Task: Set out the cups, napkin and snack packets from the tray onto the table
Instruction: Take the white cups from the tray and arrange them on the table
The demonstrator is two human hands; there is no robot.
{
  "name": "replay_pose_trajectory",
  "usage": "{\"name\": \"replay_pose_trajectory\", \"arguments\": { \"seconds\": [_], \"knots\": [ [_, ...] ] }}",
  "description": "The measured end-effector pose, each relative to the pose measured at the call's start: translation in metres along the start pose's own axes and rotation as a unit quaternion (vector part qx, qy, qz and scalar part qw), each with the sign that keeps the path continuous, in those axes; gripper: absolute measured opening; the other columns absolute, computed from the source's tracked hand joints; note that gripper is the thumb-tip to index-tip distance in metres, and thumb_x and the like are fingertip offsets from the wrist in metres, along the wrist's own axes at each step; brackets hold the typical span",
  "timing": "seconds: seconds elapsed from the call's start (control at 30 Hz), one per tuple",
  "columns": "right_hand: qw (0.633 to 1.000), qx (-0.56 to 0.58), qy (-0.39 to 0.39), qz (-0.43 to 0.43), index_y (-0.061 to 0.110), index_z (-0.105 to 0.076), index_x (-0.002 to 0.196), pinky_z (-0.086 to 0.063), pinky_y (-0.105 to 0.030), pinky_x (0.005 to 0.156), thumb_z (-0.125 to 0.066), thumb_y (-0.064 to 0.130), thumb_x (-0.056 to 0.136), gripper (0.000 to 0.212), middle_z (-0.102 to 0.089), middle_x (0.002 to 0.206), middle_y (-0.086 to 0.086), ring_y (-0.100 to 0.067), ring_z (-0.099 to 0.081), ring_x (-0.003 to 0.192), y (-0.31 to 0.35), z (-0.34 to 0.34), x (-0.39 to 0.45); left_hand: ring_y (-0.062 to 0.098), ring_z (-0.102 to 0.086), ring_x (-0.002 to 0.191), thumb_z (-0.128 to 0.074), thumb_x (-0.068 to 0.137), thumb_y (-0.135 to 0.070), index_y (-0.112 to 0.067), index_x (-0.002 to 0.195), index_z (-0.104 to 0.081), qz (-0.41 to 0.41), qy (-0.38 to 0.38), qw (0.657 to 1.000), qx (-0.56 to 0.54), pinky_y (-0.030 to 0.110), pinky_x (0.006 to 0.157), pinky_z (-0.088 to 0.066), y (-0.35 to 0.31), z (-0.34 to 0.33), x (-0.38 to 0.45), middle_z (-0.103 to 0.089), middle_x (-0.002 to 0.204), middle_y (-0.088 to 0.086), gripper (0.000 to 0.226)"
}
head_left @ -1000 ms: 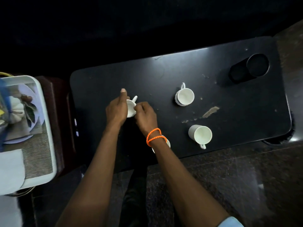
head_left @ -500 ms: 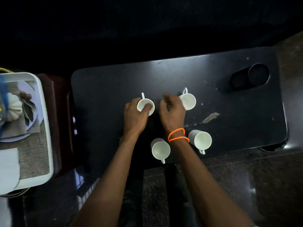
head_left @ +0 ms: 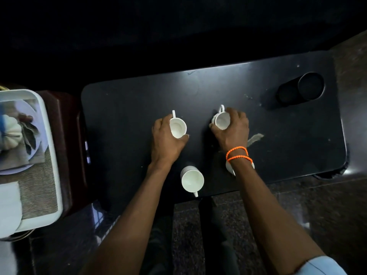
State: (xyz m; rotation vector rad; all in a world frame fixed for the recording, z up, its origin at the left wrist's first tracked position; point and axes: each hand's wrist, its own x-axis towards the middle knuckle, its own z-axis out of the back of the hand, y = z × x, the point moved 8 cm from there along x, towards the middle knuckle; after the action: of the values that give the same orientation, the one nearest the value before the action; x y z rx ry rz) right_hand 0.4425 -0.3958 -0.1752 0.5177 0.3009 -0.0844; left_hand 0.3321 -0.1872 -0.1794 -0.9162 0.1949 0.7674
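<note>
Several white cups stand on the black table (head_left: 123, 108). My left hand (head_left: 164, 142) grips the far left cup (head_left: 178, 128), its handle pointing away. My right hand (head_left: 232, 132), with orange bands at the wrist, holds the far right cup (head_left: 222, 120). A third cup (head_left: 192, 180) stands free near the front edge, handle toward me. A fourth cup (head_left: 230, 168) is mostly hidden under my right wrist. The white tray (head_left: 50, 155) sits off to the left with a woven mat, a printed napkin (head_left: 17, 133) and a white cloth (head_left: 9, 207).
A black cylindrical container (head_left: 300, 90) lies on its side at the table's far right corner. A torn scuff (head_left: 255, 137) marks the tabletop right of my right hand. The tray rests on a dark brown stand (head_left: 67, 147). Dark stone floor lies below the table's front edge.
My left hand carried its cup rightward and set it upright on the table. My right hand left that cup and moved right onto the far right cup, now covering the near right cup.
</note>
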Motion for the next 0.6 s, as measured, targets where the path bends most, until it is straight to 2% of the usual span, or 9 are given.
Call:
{"name": "replay_pose_trajectory", "arguments": {
  "seconds": [0.07,0.17,0.27,0.37,0.47,0.6],
  "knots": [
    [1.000,0.002,-0.023,-0.005,0.019,-0.059,0.132,-0.046,-0.046,0.098,-0.083,0.048,0.070,0.073,-0.059,0.130,-0.010,-0.034,-0.054,0.121,-0.004,0.012,-0.007,0.028,-0.047,0.140,-0.092,0.075,-0.037,-0.013,0.153,-0.046,0.023,-0.028,0.999,-0.014,0.037,0.114,-0.043,0.005,0.004,-0.011,-0.047,0.150,0.012,0.094],
    [0.997,-0.029,-0.061,-0.038,0.022,-0.058,0.135,-0.044,-0.051,0.098,-0.084,0.055,0.066,0.081,-0.057,0.134,-0.011,-0.038,-0.052,0.124,-0.026,0.036,-0.028,0.028,-0.043,0.146,-0.089,0.075,-0.050,-0.014,0.157,-0.040,0.072,-0.065,0.995,-0.029,0.044,0.119,-0.041,0.020,0.002,-0.048,-0.043,0.155,0.010,0.101],
    [0.989,-0.107,0.043,-0.093,0.029,-0.053,0.136,-0.041,-0.059,0.101,-0.088,0.055,0.061,0.086,-0.046,0.147,-0.012,-0.041,-0.042,0.133,-0.058,0.027,-0.054,0.028,-0.041,0.150,-0.090,0.072,-0.052,-0.013,0.159,-0.037,0.105,0.015,0.993,-0.052,0.043,0.123,-0.038,0.031,-0.027,-0.087,-0.039,0.159,0.009,0.109],
    [0.973,-0.143,0.153,-0.098,0.031,-0.049,0.138,-0.043,-0.060,0.101,-0.091,0.048,0.062,0.088,-0.038,0.151,-0.009,-0.041,-0.037,0.137,-0.074,0.006,-0.074,0.030,-0.030,0.157,-0.091,0.069,-0.056,-0.012,0.164,-0.027,0.097,0.087,0.991,-0.013,0.043,0.126,-0.032,0.034,-0.052,-0.108,-0.027,0.167,0.012,0.122],
    [0.967,-0.170,0.166,-0.088,0.022,-0.052,0.136,-0.051,-0.056,0.096,-0.088,0.035,0.070,0.077,-0.043,0.146,-0.013,-0.044,-0.044,0.128,-0.080,0.000,-0.076,0.032,-0.014,0.163,-0.090,0.071,-0.053,-0.014,0.165,-0.023,0.077,0.103,0.991,0.035,0.040,0.129,-0.025,0.032,-0.063,-0.110,-0.022,0.171,0.012,0.121],
    [0.960,-0.209,0.171,-0.079,0.017,-0.056,0.135,-0.053,-0.056,0.094,-0.080,0.025,0.078,0.062,-0.047,0.141,-0.014,-0.044,-0.046,0.123,-0.084,-0.002,-0.076,0.035,-0.009,0.164,-0.087,0.078,-0.044,-0.011,0.159,-0.035,0.085,0.109,0.989,0.059,0.038,0.129,-0.023,0.034,-0.071,-0.111,-0.027,0.170,0.014,0.102]
  ]
}}
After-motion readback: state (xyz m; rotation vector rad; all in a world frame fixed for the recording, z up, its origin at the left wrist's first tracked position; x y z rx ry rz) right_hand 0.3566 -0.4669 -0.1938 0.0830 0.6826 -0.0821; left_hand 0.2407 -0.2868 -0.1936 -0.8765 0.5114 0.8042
